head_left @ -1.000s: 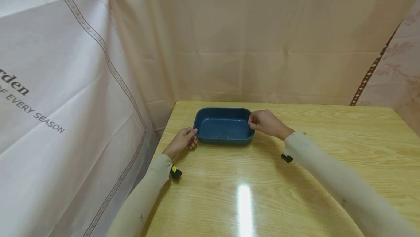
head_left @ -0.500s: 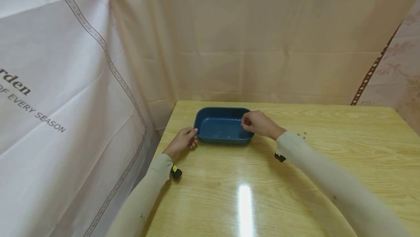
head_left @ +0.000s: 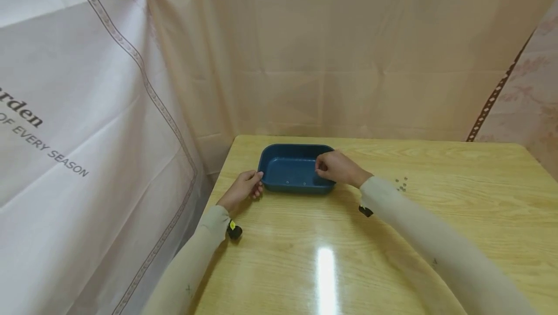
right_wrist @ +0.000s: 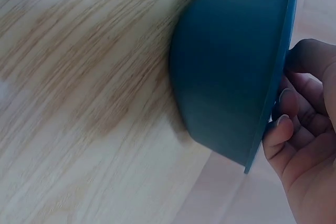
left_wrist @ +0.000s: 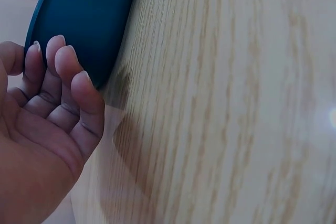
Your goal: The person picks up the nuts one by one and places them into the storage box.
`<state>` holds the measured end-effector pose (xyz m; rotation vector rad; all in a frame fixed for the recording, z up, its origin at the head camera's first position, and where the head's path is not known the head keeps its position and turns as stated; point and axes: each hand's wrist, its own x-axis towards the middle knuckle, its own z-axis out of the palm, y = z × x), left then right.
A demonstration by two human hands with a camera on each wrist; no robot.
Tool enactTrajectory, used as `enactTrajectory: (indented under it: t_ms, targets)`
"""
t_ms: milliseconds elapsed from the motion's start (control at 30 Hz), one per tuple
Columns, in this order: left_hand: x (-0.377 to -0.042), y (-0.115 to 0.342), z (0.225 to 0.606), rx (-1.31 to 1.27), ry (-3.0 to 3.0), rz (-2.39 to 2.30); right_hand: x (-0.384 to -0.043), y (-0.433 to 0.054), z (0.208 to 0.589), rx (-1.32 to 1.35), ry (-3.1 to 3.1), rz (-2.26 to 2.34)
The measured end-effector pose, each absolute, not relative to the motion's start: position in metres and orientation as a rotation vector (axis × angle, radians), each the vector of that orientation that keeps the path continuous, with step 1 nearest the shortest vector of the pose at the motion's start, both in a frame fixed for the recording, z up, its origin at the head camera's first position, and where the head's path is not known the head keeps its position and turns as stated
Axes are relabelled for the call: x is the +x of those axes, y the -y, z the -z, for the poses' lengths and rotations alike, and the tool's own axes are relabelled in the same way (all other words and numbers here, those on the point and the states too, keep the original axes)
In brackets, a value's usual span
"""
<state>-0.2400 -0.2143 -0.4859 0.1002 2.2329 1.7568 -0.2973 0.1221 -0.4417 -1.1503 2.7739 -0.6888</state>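
Note:
A blue rectangular basin (head_left: 289, 169) with rounded corners stands upright near the table's far edge. My left hand (head_left: 241, 189) pinches its left rim between thumb and forefinger; in the left wrist view the other fingers curl loosely beside the outer wall. My right hand (head_left: 340, 167) reaches over the right rim, fingers bent and fingertips inside the basin. In the right wrist view, the blue wall (right_wrist: 226, 72) hides the tips of the thumb and forefinger, so I cannot tell what they hold. Two tiny ring-like pieces (head_left: 304, 183) lie on the basin floor near its front.
Several tiny metallic-looking pieces (head_left: 401, 188) lie grouped on the wood-grain table (head_left: 279, 242), right of the basin. A beige cloth (head_left: 314, 63) hangs behind the table and a printed white cloth (head_left: 87, 126) hangs along the left.
My right hand has moved left from the basin's right rim to farther over its inside. The tiny pieces on the table have come out from behind the right sleeve. My left hand stays put.

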Motion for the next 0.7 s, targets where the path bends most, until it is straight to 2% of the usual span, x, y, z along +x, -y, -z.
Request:
enactTrajectory:
  t_ms: [700]
  targets:
    - [-0.239,0.212,0.490,0.074,-2.226,-1.800,-0.290,-0.096,0.453,-1.155,-2.716,0.663]
